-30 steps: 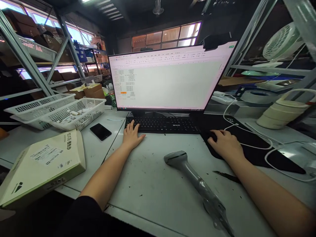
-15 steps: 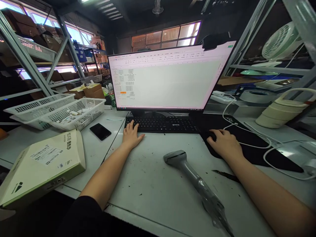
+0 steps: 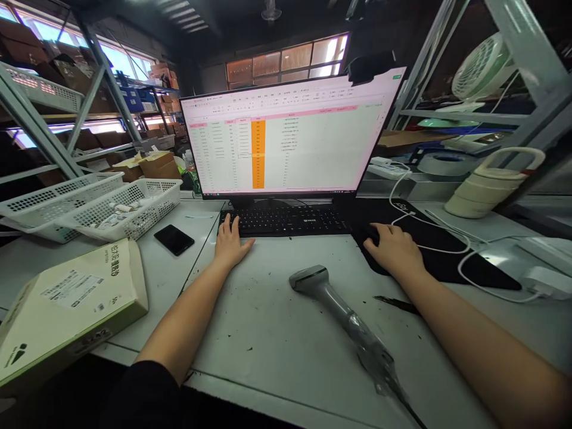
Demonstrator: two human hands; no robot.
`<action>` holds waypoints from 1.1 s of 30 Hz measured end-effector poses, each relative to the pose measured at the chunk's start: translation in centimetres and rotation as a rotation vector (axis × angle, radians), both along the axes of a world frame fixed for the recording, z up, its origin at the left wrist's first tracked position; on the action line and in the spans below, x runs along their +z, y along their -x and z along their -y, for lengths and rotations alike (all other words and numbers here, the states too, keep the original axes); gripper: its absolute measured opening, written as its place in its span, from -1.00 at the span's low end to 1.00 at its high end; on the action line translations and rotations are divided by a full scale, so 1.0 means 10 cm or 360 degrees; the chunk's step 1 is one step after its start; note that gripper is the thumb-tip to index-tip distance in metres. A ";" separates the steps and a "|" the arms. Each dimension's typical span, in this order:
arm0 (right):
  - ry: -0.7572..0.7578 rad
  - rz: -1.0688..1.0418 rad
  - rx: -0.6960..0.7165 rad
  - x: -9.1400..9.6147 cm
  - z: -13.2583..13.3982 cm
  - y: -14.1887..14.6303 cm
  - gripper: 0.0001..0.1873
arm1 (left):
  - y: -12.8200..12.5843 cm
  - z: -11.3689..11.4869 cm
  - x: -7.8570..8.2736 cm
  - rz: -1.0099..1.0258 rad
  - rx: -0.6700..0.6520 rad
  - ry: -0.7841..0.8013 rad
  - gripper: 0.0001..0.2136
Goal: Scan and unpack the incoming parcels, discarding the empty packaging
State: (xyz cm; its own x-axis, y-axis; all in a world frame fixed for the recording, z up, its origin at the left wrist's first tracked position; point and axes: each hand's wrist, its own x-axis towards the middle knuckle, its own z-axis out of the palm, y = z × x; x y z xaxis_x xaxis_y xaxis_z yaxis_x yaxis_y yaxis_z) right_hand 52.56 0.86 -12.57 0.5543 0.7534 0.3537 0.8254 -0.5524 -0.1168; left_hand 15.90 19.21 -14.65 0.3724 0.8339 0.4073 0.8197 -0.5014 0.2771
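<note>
My left hand [image 3: 230, 243] rests with fingers spread on the left end of a black keyboard [image 3: 286, 221]. On the black mouse pad [image 3: 460, 262], my right hand [image 3: 395, 247] is wrapped over a dark computer mouse [image 3: 372, 234], most of which the hand hides. Behind the keyboard stands a monitor [image 3: 322, 155] showing a spreadsheet with an orange column and a pink header row. A grey barcode scanner [image 3: 339, 316] lies on the table between my forearms, its handle wrapped in clear plastic. Partly under my right forearm is a thin black tool [image 3: 395, 303].
A black phone [image 3: 174, 239] lies left of the keyboard. Farther left are a pale green box [image 3: 75, 298] and white baskets [image 3: 152, 208] with small white items. At right stand a cream lidded container [image 3: 478, 193], white cables [image 3: 447, 249] and a fan [image 3: 480, 68] on the shelf.
The screen has switched to another sheet view with an orange column and pink header. The whole view has shifted slightly; both hands keep their places on keyboard and mouse.
</note>
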 end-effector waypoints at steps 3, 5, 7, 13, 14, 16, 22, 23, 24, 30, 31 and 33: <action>-0.0003 0.0007 -0.0001 -0.02 0.00 -0.01 -0.42 | -0.02 0.01 0.01 -0.0091 -0.0025 -0.0029 -0.20; -0.0014 0.0022 -0.0005 -0.03 -0.01 -0.03 -0.42 | -0.03 0.02 0.01 -0.0157 -0.0055 -0.0045 -0.24; -0.0031 0.0055 -0.0004 -0.06 -0.02 -0.05 -0.42 | -0.03 0.02 0.02 -0.0205 -0.0076 -0.0021 -0.30; -0.0055 0.0077 0.0001 -0.10 -0.03 -0.09 -0.43 | -0.04 0.03 0.01 -0.0228 -0.0065 -0.0050 -0.31; -0.0054 0.0081 0.0002 -0.10 -0.03 -0.09 -0.43 | -0.04 0.03 0.01 -0.0217 -0.0052 -0.0083 -0.29; -0.0051 0.0089 0.0007 -0.09 -0.03 -0.09 -0.42 | -0.04 0.05 0.01 -0.0200 -0.0034 -0.0123 -0.27; -0.0068 0.0065 0.0022 -0.10 -0.02 -0.10 -0.44 | -0.02 0.07 0.02 -0.0169 -0.0081 -0.0141 -0.34; -0.0067 0.0058 0.0027 -0.10 -0.03 -0.11 -0.44 | -0.02 0.07 0.02 -0.0166 -0.0095 -0.0129 -0.35; -0.0068 0.0054 0.0029 -0.11 -0.03 -0.12 -0.45 | -0.02 0.06 0.02 -0.0163 -0.0105 -0.0113 -0.36; -0.0089 0.0077 0.0022 -0.13 -0.03 -0.15 -0.49 | -0.02 0.05 0.01 -0.0153 -0.0122 -0.0103 -0.38; -0.0093 0.0084 0.0025 -0.14 -0.03 -0.15 -0.49 | -0.02 0.05 0.01 -0.0153 -0.0120 -0.0106 -0.38; -0.0106 0.0089 0.0036 -0.15 -0.04 -0.16 -0.50 | -0.02 0.05 0.01 -0.0149 -0.0117 -0.0111 -0.38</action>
